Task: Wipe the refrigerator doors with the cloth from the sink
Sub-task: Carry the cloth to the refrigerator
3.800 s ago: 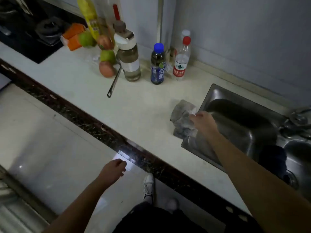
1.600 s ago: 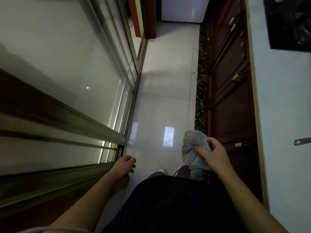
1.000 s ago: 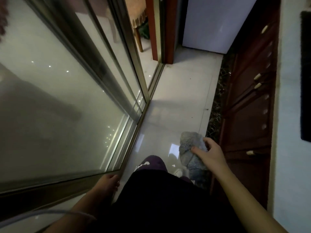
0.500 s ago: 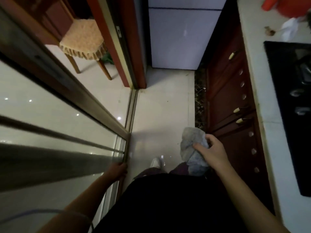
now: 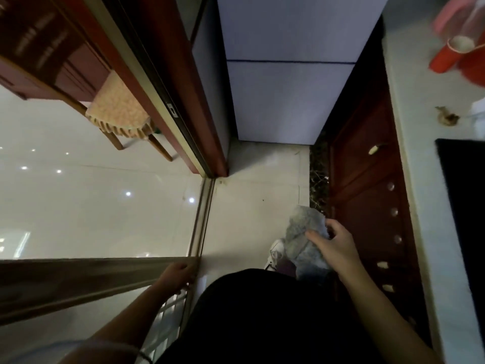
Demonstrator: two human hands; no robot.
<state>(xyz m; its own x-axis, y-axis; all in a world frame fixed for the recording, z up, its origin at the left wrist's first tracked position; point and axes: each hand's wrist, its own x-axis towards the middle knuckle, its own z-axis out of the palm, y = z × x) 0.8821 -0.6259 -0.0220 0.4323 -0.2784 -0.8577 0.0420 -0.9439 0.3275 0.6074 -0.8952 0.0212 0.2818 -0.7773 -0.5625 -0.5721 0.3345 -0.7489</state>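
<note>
The right hand (image 5: 338,248), arm bent forward, held its grip closed on a fluffy grey cloth (image 5: 304,237), facing the smooth white refrigerator doors (image 5: 283,82); the left hand (image 5: 178,274) hung half-curled, empty.

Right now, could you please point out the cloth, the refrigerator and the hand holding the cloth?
cloth (image 5: 301,232), head view, on the bunched grey upper part.
refrigerator (image 5: 280,101), head view, on the lower door's front.
right hand (image 5: 337,246), head view, on the back of the hand.
</note>
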